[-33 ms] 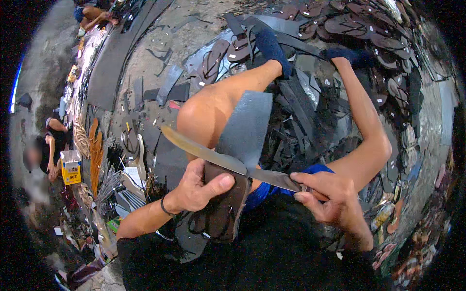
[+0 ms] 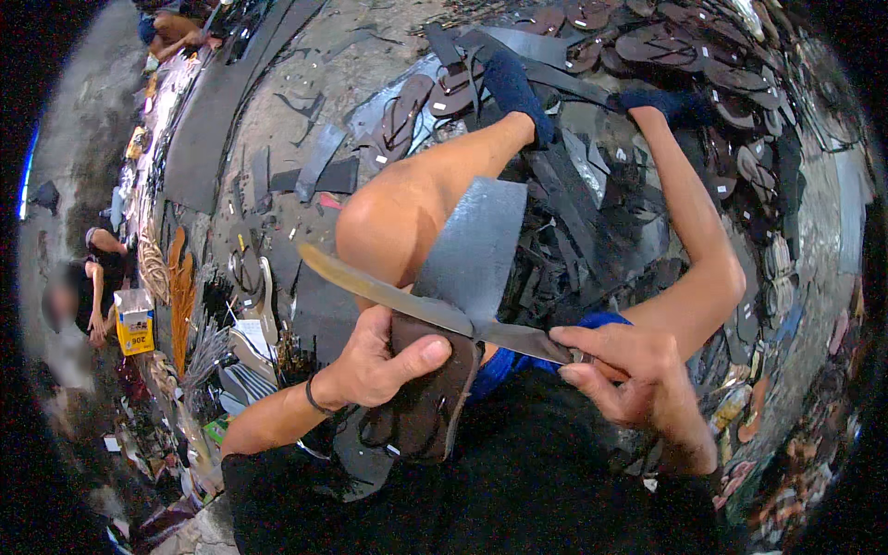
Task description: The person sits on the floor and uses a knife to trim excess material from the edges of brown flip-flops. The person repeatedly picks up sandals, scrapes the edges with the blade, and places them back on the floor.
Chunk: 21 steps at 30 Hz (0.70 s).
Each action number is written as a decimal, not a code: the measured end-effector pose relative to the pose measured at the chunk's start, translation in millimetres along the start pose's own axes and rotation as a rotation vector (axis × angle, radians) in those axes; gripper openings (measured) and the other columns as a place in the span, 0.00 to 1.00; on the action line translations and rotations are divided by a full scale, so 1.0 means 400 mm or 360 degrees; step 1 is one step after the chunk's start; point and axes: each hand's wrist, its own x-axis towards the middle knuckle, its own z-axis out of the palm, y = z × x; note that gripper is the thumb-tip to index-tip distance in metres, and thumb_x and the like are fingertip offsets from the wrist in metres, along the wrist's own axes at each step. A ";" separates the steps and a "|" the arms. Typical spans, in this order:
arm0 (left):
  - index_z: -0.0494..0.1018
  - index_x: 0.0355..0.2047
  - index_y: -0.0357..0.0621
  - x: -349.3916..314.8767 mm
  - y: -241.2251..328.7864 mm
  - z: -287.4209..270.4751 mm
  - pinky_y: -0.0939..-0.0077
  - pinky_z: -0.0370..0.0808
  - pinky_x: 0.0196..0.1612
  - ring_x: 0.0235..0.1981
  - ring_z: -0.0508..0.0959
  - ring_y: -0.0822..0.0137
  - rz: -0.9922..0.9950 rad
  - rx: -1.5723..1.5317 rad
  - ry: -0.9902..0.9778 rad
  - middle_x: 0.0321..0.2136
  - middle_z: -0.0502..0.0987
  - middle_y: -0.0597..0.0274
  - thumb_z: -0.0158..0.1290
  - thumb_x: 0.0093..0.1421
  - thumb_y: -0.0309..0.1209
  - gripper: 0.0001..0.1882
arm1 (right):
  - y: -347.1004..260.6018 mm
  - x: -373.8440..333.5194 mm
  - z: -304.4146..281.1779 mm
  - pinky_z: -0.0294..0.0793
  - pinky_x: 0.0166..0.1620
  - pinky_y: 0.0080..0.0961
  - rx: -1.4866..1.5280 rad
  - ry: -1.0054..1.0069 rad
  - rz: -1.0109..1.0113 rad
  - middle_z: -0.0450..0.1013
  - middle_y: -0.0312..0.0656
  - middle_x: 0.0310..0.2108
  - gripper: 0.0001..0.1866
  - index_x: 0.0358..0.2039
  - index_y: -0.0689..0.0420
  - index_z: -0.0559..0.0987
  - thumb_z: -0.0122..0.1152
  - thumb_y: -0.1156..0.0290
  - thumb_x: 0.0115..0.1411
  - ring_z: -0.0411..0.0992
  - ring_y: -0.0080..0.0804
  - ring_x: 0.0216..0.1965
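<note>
My left hand (image 2: 393, 361) is closed around a dark brown flip-flop (image 2: 433, 388), thumb pressed on its top. A long curved sole (image 2: 370, 287) with a tan edge sticks out past the fingers to the upper left. My right hand (image 2: 629, 370) grips a knife (image 2: 527, 340) by its handle. The blade points left and its tip end meets the sole's edge beside the flip-flop. A grey rubber sheet (image 2: 476, 245) stands up from where blade and sole meet, in front of my bent knee. Most of my left fingers are hidden behind the flip-flop.
Between my legs lies a heap of dark rubber offcuts (image 2: 578, 227). Many brown flip-flops (image 2: 657, 51) are piled at the far right. On the left are a straw broom (image 2: 180, 291), a yellow and white box (image 2: 135, 324) and a seated person (image 2: 104, 268).
The grey rubber sheet has tilted slightly to the right. The tan end of the sole has shifted a little left. Both hands keep their grips, nearly in place.
</note>
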 end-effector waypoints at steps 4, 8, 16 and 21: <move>0.70 0.44 0.38 0.018 0.000 0.039 0.73 0.70 0.46 0.42 0.72 0.71 0.0001 0.0060 -0.0107 0.38 0.74 0.62 0.57 0.59 0.35 0.18 | -0.022 0.051 -0.033 0.68 0.23 0.29 0.0135 -0.0086 0.0011 0.72 0.44 0.19 0.14 0.41 0.56 0.80 0.65 0.70 0.53 0.71 0.36 0.18; 0.70 0.47 0.38 0.054 0.053 0.051 0.72 0.69 0.47 0.43 0.71 0.71 0.0182 0.0602 -0.0319 0.39 0.74 0.61 0.59 0.57 0.36 0.21 | -0.033 0.153 -0.086 0.75 0.33 0.35 0.0073 -0.0614 -0.0176 0.77 0.48 0.27 0.14 0.42 0.58 0.78 0.62 0.66 0.57 0.77 0.44 0.29; 0.75 0.33 0.39 0.106 0.398 0.079 0.72 0.72 0.44 0.43 0.77 0.60 0.0727 0.1530 -0.0310 0.41 0.77 0.52 0.68 0.44 0.44 0.24 | 0.039 0.100 0.019 0.63 0.57 0.31 0.1331 0.0484 -0.0378 0.68 0.43 0.52 0.27 0.55 0.64 0.65 0.62 0.78 0.55 0.67 0.32 0.53; 0.70 0.43 0.42 -0.065 -0.028 0.159 0.75 0.70 0.39 0.38 0.73 0.70 0.0034 -0.0132 -0.0278 0.37 0.73 0.64 0.61 0.49 0.47 0.28 | 0.077 0.070 0.135 0.62 0.58 0.29 0.1373 0.0581 -0.0218 0.65 0.45 0.56 0.37 0.63 0.65 0.57 0.61 0.79 0.55 0.66 0.31 0.54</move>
